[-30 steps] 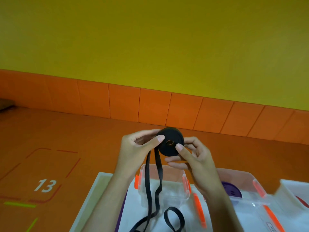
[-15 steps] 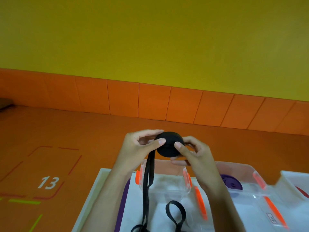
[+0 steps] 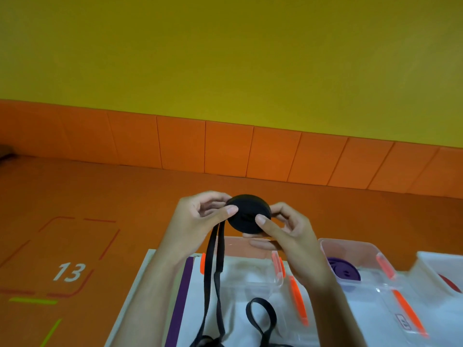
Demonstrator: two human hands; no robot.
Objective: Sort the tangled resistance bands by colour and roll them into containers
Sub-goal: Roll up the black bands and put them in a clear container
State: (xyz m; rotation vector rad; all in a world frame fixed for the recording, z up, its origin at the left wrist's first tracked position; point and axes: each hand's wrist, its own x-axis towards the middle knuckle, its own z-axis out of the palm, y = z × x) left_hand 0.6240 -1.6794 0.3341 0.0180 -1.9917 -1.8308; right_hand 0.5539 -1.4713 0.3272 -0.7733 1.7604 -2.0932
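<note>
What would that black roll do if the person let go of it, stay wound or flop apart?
Probably unwind: the left hand and right hand pinch the black roll tight. Its loose tail hangs limp, so the band looks floppy. Being round, it may roll away.

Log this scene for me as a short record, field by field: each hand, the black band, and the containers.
left hand: pinches the edge of the black roll
right hand: grips the black roll, thumb on its face
black roll: held in the air between both hands
loose tail: hangs from the roll to the white table, not yet rolled
clear container: nothing seen inside
second container: holds a purple roll
</note>
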